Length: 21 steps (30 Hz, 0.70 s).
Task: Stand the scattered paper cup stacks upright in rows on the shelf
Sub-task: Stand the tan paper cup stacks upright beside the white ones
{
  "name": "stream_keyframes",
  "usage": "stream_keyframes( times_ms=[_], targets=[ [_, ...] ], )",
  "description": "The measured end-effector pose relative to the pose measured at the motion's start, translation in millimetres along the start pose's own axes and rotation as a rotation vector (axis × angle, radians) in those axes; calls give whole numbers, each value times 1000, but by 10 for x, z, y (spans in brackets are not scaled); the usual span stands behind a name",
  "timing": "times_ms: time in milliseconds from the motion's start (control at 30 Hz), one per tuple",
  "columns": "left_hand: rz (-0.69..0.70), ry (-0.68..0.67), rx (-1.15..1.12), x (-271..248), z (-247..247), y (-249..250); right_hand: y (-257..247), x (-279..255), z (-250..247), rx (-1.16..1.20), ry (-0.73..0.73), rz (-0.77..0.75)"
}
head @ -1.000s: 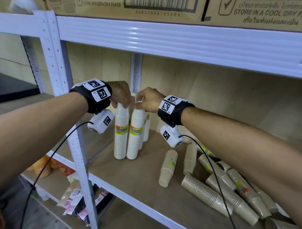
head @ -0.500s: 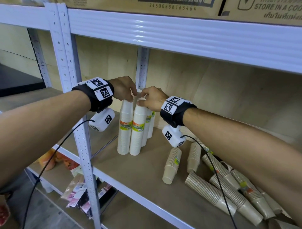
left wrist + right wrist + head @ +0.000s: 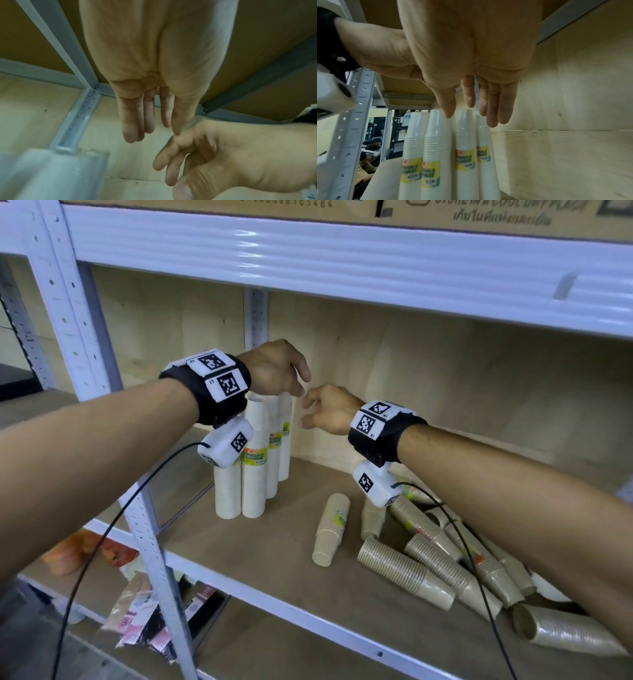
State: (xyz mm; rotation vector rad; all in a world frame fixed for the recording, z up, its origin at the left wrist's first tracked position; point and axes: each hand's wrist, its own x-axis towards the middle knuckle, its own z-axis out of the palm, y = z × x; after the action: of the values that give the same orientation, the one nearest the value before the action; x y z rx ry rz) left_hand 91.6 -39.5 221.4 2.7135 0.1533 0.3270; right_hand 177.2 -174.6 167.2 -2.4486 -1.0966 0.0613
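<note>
Centre-left of the head view, four white cup stacks (image 3: 255,470) stand upright together; brown stacks (image 3: 407,571) lie scattered lower right. Both hands hold nothing — left hand (image 3: 274,369) and right hand (image 3: 329,409) loose-fingered, seemingly just above the tops.

Count on the shelf board (image 3: 274,559): white paper cup stacks (image 3: 253,491), wrapped and labelled, four confirmed, standing upright at the left edge and running back toward the rear left corner; the right wrist view hints at a fifth behind them, not confirmed. Brown paper cup stacks (image 3: 406,571), at least seven, all lying on their sides toward the right edge and front; further ones are hidden by the forearm, so the total cannot be fixed. Cardboard boxes (image 3: 496,213) on the level above: two.
</note>
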Motion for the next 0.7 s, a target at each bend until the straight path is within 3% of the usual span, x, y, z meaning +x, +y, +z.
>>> stream_keyframes(
  times_ms=[367,700],
  targets=[
    [-19,-209,-142,-37,1258,185,971,-845,317,-5,-103,251],
    [-122,-328,-93,-410,2137,28,1433,-1716,628,-11,-194,328]
  ],
)
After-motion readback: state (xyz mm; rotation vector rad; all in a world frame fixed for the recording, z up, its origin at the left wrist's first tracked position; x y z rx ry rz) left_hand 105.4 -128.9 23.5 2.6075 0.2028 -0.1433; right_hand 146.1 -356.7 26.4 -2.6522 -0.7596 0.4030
